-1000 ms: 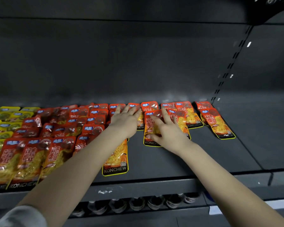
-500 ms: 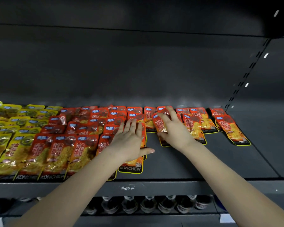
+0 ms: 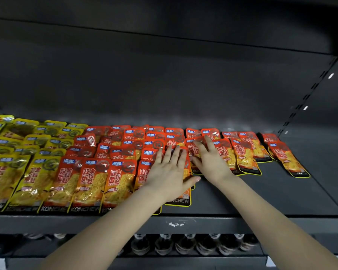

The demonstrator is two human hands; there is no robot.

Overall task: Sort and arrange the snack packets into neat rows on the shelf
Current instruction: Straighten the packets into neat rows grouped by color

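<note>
Orange-red snack packets (image 3: 117, 180) lie in overlapping rows across the middle of the dark shelf (image 3: 261, 193). Yellow packets (image 3: 6, 172) fill the left end. My left hand (image 3: 169, 172) lies flat, fingers spread, on an orange packet (image 3: 180, 200) near the front of the shelf. My right hand (image 3: 211, 162) rests palm down with fingers apart on another orange packet (image 3: 193, 151) just to the right. Several more orange packets (image 3: 244, 156) fan out loosely to the right, the last one (image 3: 287, 160) lying askew.
The shelf's front lip (image 3: 203, 224) runs below the packets. Dark bottles (image 3: 185, 243) stand on the level below. The back wall (image 3: 164, 84) and a slotted upright (image 3: 308, 94) close in the shelf; bare shelf surface lies at the right.
My left hand has slid back toward the front over its packet. My right hand has shifted left and farther in, pushing its packet closer to the rows. The view has drifted right to left.
</note>
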